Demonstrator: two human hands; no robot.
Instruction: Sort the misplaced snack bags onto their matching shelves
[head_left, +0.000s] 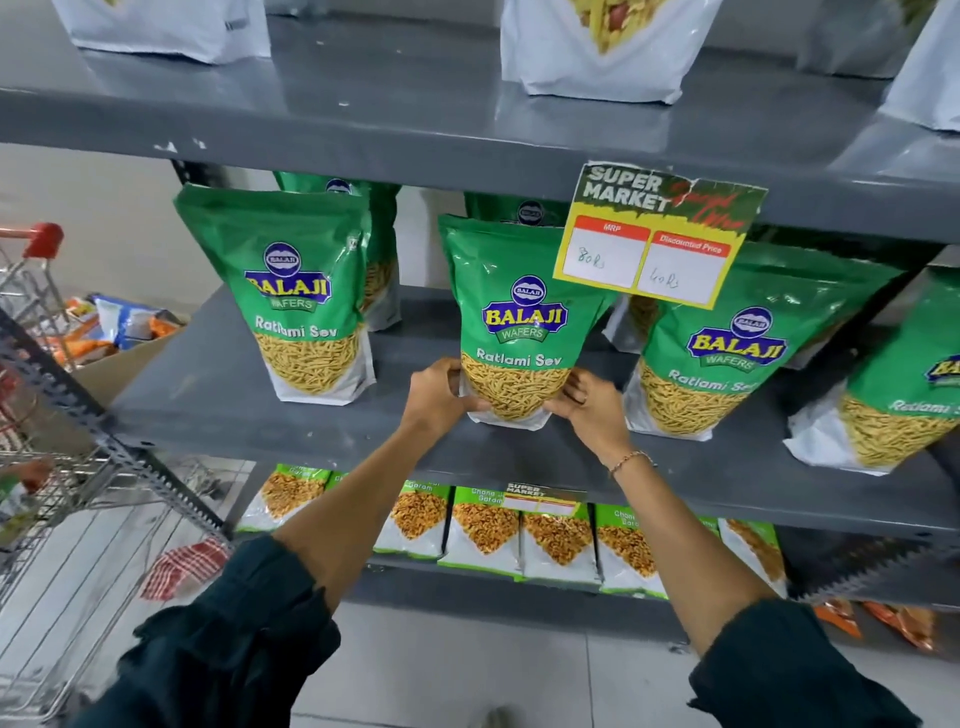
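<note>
A green Ratlami Sev bag (519, 322) stands upright on the grey middle shelf (234, 410). My left hand (441, 397) grips its lower left corner and my right hand (592, 405) grips its lower right corner. More green Ratlami Sev bags stand on the same shelf: one to the left (296, 296), one to the right (722, 358) and one at the far right (898, 395). Other bags of the same kind stand behind them, mostly hidden.
A yellow price tag (660, 234) hangs from the upper shelf edge above white bags (602, 47). The lower shelf holds several Chana bags (483, 530). A shopping cart (57, 499) and a cardboard box of snack bags (119, 338) stand at left.
</note>
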